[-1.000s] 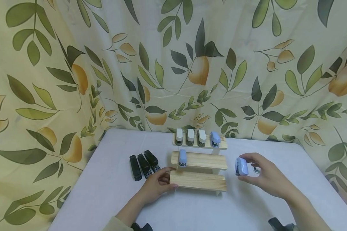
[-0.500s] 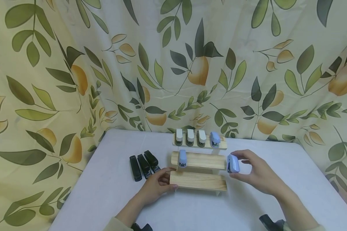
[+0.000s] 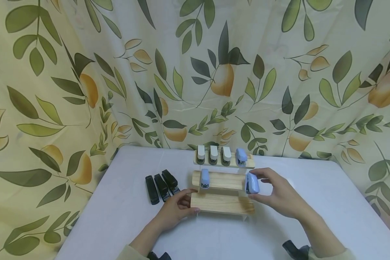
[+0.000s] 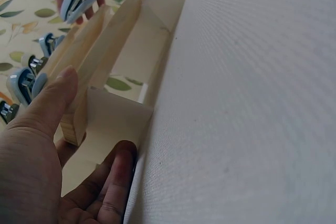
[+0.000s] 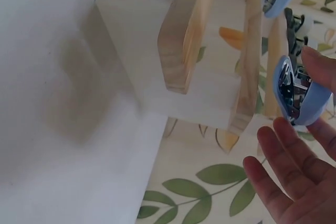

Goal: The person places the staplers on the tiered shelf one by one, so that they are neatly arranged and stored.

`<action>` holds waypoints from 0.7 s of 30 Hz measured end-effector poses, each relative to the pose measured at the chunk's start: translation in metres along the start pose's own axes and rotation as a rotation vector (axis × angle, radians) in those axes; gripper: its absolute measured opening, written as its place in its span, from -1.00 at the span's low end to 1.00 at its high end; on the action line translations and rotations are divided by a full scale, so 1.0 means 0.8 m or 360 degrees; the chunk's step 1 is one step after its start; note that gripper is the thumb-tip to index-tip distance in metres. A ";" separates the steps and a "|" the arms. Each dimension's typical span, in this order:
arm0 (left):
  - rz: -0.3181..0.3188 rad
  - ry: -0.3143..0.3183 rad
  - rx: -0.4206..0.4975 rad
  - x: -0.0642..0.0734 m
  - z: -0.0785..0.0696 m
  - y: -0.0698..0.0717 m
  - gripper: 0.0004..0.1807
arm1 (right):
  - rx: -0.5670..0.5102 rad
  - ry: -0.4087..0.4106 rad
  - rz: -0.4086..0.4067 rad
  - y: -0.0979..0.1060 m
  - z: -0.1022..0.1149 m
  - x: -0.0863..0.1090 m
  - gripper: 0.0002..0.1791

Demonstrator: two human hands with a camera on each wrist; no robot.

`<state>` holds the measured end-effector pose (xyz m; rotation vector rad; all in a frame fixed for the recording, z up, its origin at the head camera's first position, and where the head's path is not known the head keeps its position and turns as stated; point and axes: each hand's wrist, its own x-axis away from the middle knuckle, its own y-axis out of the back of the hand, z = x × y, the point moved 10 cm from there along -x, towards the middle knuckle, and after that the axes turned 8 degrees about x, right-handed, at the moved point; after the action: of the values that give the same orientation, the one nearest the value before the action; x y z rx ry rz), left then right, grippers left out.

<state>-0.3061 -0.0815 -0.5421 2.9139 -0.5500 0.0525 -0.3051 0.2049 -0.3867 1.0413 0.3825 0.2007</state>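
Note:
My right hand (image 3: 278, 195) pinches a blue stapler (image 3: 252, 183) between thumb and fingers, at the right end of the middle step of a wooden display rack (image 3: 222, 203). In the right wrist view this stapler (image 5: 302, 95) is seen end-on, close to the board's end. My left hand (image 3: 175, 210) grips the left end of the lowest step, its thumb (image 4: 58, 95) along the board. On the middle step's left part stands a second blue stapler (image 3: 205, 178). The top step carries several small staplers: white ones (image 3: 213, 154) and a blue one (image 3: 241, 156) at the right.
Black staplers (image 3: 161, 186) lie on the white-covered table (image 3: 117, 216) left of the rack, just beyond my left hand. A leaf-and-fruit patterned curtain (image 3: 195, 90) hangs right behind the table. Black wrist straps (image 3: 294, 250) show at the bottom edge.
My right hand has carried the blue stapler leftward, from beside the rack to the right end of the middle step. The left hand stays in place on the rack.

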 end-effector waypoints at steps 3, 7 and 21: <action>-0.0001 -0.0001 0.0009 0.000 0.000 0.000 -0.33 | -0.0011 0.0021 0.0000 -0.003 0.005 -0.002 -0.22; 0.0000 0.0002 0.0009 0.000 0.000 -0.001 -0.33 | -0.0008 0.0061 -0.0016 -0.005 0.013 -0.006 -0.20; 0.0008 0.0002 -0.0007 -0.001 0.000 -0.001 -0.32 | -0.0107 0.0123 -0.0029 -0.016 0.030 -0.018 -0.22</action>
<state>-0.3066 -0.0805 -0.5422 2.9079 -0.5562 0.0537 -0.3089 0.1742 -0.3838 0.9654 0.4520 0.2362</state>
